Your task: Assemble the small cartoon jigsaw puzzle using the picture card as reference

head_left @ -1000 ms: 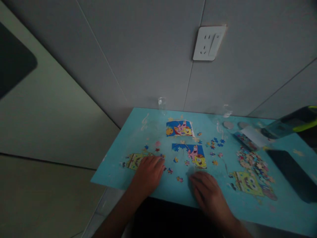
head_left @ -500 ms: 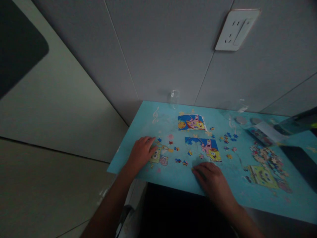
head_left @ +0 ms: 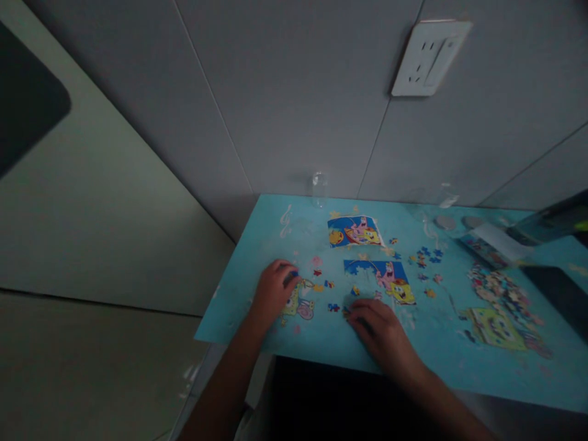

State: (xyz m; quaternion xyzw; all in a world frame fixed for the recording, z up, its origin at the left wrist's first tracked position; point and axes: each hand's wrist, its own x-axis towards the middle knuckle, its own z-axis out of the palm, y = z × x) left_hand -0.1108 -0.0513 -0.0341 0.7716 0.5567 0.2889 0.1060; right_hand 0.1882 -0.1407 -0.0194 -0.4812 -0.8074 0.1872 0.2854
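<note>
My left hand [head_left: 274, 289] rests at the left of the turquoise table, its fingers curled over a blue puzzle piece [head_left: 294, 274]. Closer to the front edge, my right hand [head_left: 377, 327] pinches a small puzzle piece [head_left: 346, 312] at its fingertips. Just left of that lies a dark blue and red piece [head_left: 333, 307]. A partly joined puzzle [head_left: 395, 283] sits beyond my right hand, with a gap at its lower left. Behind it lies a reference picture [head_left: 353, 232] with the same cartoon figures. Several loose pieces [head_left: 329, 284] lie between my hands.
Several blue pieces [head_left: 425, 257] are scattered right of the puzzle. Farther right are a heap of pieces [head_left: 503, 294], a dark flat object [head_left: 558, 297] and two round discs [head_left: 445, 222]. A clear glass [head_left: 320, 188] stands by the wall, below a socket [head_left: 430, 58].
My left hand's fingers have curled in over the blue piece. My right hand has shifted slightly left, up to a piece there. The camera view has moved a little.
</note>
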